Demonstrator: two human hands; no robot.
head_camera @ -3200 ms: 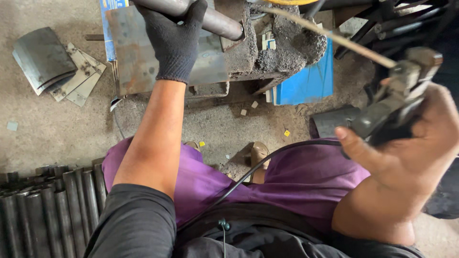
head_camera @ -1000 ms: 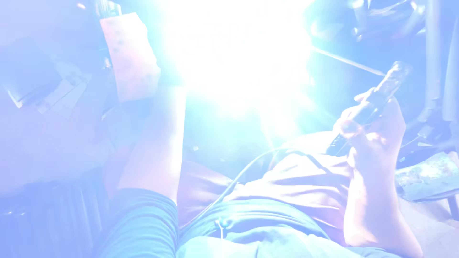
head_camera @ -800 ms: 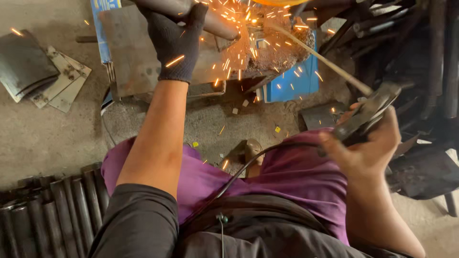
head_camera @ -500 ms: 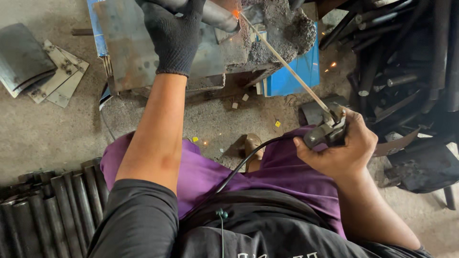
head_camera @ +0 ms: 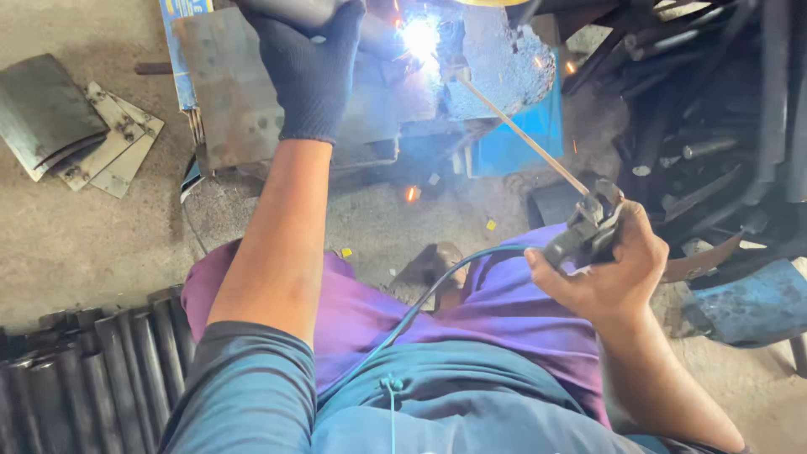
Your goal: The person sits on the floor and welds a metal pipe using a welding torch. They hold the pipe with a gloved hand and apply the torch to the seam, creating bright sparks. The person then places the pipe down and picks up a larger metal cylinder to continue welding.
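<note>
Concrete floor (head_camera: 76, 244) below: your gloved left hand (head_camera: 313, 71) grips the pipe (head_camera: 294, 10); your right hand (head_camera: 609, 269) clenches the electrode holder (head_camera: 584, 231), rod (head_camera: 521, 134) arcing at the plate's (head_camera: 235, 92) far edge.

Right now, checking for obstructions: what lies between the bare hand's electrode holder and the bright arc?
Head view: only the thin welding rod spans from electrode holder to arc.
</note>
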